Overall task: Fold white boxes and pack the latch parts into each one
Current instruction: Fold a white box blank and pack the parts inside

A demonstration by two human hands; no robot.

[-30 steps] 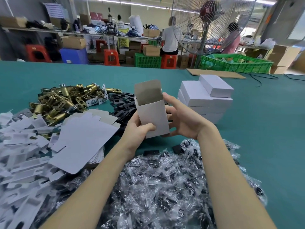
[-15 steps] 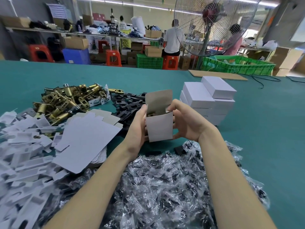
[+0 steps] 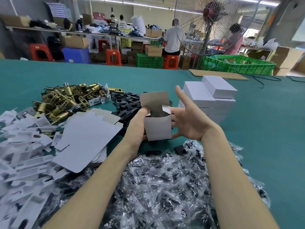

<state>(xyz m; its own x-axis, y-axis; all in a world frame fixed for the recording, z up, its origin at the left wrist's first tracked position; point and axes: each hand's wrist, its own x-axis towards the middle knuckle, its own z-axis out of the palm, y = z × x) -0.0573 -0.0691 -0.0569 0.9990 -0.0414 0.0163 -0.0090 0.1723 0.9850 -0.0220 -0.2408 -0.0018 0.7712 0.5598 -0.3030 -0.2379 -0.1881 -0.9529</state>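
while my left hand grips the half-folded white box from its left side, with fingers curled over the rim and dipping into the open top, i see the box standing upright above the teal surface, its grey-brown lid flap raised at the back and a small side flap bent inward. my right hand is spread wide just to the right of the box, fingers straight, palm turned toward it; whether the lower fingers touch the box wall i cannot tell, since the box hides them. brass latch parts lie heaped at the far left of the surface, and black plates sit in a pile between them and the box. flat white box blanks are stacked just left of my left forearm, with a scatter of white card inserts beyond them at the left edge. close to me, clear plastic bags with dark pieces inside spread under both forearms. finished white boxes are stacked behind my right hand. a sheet of brown cardboard lies at the far edge of the surface, and behind it stand a big fan and a green crate.
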